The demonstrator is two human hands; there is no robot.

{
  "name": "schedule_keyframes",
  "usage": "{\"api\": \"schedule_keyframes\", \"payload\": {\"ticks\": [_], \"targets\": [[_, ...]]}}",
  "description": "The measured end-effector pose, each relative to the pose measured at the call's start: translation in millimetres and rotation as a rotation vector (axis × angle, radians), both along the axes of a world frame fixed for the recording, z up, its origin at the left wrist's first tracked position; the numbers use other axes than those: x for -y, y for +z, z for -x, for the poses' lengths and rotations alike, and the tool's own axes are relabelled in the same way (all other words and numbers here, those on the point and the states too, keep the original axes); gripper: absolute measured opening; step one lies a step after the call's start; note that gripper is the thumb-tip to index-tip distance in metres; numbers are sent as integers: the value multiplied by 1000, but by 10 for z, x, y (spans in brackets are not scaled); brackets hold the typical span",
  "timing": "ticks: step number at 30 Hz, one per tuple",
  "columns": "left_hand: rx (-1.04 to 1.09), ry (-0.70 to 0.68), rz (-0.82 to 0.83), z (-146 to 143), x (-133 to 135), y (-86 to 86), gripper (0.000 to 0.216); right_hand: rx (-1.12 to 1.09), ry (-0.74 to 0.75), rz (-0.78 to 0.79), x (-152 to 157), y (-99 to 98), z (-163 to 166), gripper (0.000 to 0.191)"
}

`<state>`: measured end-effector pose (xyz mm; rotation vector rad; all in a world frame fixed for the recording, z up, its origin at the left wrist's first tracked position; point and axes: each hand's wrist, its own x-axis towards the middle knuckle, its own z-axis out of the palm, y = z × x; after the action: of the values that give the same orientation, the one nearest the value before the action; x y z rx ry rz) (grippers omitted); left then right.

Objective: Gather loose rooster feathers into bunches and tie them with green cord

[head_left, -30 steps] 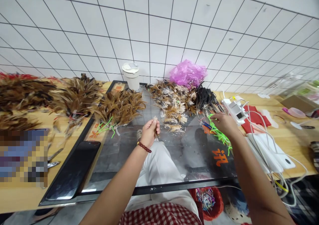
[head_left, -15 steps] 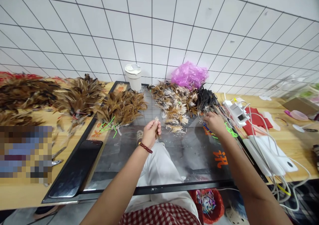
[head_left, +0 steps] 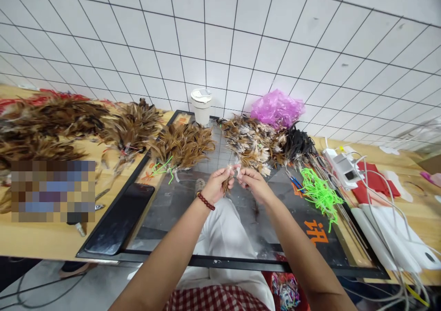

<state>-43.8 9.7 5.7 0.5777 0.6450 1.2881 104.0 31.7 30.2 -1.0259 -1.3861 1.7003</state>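
My left hand (head_left: 217, 186), with a beaded bracelet at the wrist, is closed around a small bunch of brown feathers (head_left: 226, 185). Its pale quill ends stick up past the fingertips. Close beside it, my right hand (head_left: 255, 183) pinches a small whitish piece (head_left: 238, 171) against those ends. I cannot make out what this piece is. Beyond the hands lie a pile of brown-and-white feathers (head_left: 253, 145) and, left of it, brown feather bunches (head_left: 184, 143) with green ties. Under both hands is a dark glass-topped board (head_left: 275, 230).
On the right are bright green strings (head_left: 319, 191), black feathers (head_left: 299, 143), a white power strip (head_left: 341, 168) and loose cables. At the left lie a black phone (head_left: 120, 219) and more feather bunches (head_left: 132, 125). A lidded white cup (head_left: 201, 106) and pink plastic bag (head_left: 278, 109) stand behind.
My right hand has moved left from beside the green strings to my left hand and now pinches a whitish piece. The left hand keeps the feathers. The view has shifted.
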Motion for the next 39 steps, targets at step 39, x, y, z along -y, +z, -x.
{"api": "schedule_keyframes", "payload": {"ticks": [39], "targets": [[48,94,-4,-15,-33,29,25,-60,-204,-73,98,-247,-17,23]]}}
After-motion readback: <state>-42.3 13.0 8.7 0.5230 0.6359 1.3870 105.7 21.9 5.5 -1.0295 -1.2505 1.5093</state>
